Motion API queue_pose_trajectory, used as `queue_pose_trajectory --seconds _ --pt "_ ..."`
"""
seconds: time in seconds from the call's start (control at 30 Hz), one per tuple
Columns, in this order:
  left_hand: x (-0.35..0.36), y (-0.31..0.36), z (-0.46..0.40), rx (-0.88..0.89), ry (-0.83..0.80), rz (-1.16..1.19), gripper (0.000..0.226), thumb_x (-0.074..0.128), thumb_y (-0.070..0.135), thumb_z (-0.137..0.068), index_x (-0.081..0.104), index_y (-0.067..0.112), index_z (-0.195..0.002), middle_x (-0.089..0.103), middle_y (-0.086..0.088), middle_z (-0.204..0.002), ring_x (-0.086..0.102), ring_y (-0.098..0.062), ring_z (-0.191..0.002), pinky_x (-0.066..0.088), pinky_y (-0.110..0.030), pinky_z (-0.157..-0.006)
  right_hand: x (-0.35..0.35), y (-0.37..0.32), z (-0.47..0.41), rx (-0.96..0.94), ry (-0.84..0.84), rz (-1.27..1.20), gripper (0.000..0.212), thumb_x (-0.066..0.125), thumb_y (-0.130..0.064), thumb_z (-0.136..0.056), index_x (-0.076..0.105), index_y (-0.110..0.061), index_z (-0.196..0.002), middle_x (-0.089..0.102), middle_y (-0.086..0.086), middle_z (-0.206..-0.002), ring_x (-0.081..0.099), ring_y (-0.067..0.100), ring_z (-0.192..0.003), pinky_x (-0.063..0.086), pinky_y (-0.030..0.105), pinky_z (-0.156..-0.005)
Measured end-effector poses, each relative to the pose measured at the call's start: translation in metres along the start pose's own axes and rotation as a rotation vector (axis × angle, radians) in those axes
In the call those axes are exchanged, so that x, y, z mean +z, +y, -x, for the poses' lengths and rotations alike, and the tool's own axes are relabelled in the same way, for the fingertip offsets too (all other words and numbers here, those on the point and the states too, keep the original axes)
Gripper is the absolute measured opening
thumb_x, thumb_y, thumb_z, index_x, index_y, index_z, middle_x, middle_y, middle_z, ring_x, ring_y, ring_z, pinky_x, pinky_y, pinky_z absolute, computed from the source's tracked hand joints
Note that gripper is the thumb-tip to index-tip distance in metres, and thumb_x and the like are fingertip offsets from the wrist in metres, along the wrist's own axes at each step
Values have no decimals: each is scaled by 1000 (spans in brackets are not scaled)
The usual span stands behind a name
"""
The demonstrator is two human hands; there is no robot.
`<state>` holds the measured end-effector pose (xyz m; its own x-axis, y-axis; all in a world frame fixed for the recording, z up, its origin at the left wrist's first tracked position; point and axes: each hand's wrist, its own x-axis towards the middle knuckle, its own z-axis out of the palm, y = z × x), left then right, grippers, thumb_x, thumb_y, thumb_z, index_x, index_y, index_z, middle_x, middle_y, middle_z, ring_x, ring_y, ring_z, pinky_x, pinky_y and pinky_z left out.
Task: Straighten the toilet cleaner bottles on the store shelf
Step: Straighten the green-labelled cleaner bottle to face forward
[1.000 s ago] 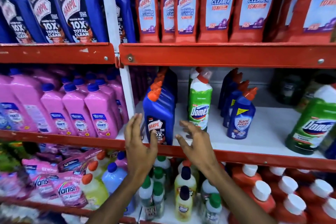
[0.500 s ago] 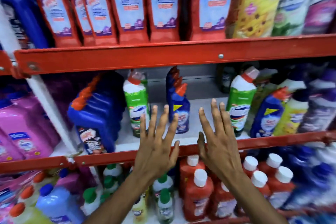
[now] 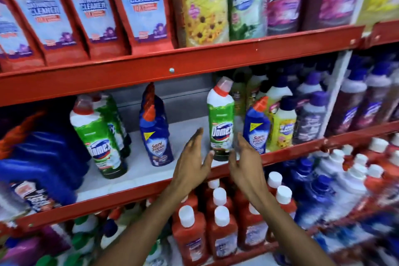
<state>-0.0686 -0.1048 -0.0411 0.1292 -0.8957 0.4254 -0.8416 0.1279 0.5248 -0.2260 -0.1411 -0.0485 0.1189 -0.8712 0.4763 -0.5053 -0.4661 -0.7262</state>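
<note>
On the middle white shelf (image 3: 185, 121) a green Domex bottle (image 3: 221, 119) stands upright near the front edge. My left hand (image 3: 192, 162) is open just left of its base, and my right hand (image 3: 245, 161) is open just right of it; neither clearly grips it. A blue Sani Fresh bottle (image 3: 257, 125) stands right beside it. Further left stand a row of blue Sani Fresh bottles (image 3: 155, 134) and leaning green Domex bottles (image 3: 99, 136). Blue Harpic bottles (image 3: 38, 162) fill the far left.
A red shelf rail (image 3: 129, 192) runs along the front edge. Yellow and purple cleaner bottles (image 3: 285, 127) crowd the right of the same shelf. Red Harpic bathroom cleaner packs (image 3: 90, 6) stand above; red bottles with white caps (image 3: 218, 229) stand below.
The view has swung right along the shelf. Both hands moved from the gap beside the Sani Fresh row to either side of the right-hand Domex bottle, palms now turned inward.
</note>
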Motion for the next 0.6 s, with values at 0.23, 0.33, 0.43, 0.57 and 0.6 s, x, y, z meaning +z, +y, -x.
queue_pose_trajectory --seconds 0.23,0.33,0.43,0.57,0.6 --pt "10 18 -23 -192 94 309 45 70 8 -94 57 10 -137 73 -12 -132 72 -26 -116 59 -41 -103 -1 8 -22 62 -32 -162 33 56 -9 -94 62 -12 -126 77 5 -110 71 15 -98 56 25 -86" --pt "8 16 -16 -176 142 357 43 71 6 -93 59 9 -134 75 -11 -129 73 -21 -114 60 -43 -101 -4 7 -21 52 -39 -184 32 61 -10 -93 65 -10 -125 76 2 -111 68 2 -94 53 9 -84" --pt "0 7 1 -134 206 393 40 67 2 -94 60 10 -133 76 -5 -126 71 5 -105 61 -26 -97 0 -4 -10 8 -30 -227 28 65 -11 -91 68 -13 -119 76 -7 -102 66 -15 -86 53 7 -82" --pt "-24 -1 27 -74 286 426 41 67 6 -95 61 14 -135 75 1 -126 71 4 -109 56 -12 -94 7 -28 9 -36 4 -291 29 68 -13 -90 69 -16 -118 75 -11 -104 69 -11 -93 58 19 -86" --pt "-32 -5 34 -57 308 428 42 68 6 -95 61 14 -136 75 2 -126 71 0 -111 55 -11 -94 9 -37 14 -48 15 -302 29 68 -13 -89 69 -15 -118 74 -12 -104 69 -11 -93 57 17 -86"
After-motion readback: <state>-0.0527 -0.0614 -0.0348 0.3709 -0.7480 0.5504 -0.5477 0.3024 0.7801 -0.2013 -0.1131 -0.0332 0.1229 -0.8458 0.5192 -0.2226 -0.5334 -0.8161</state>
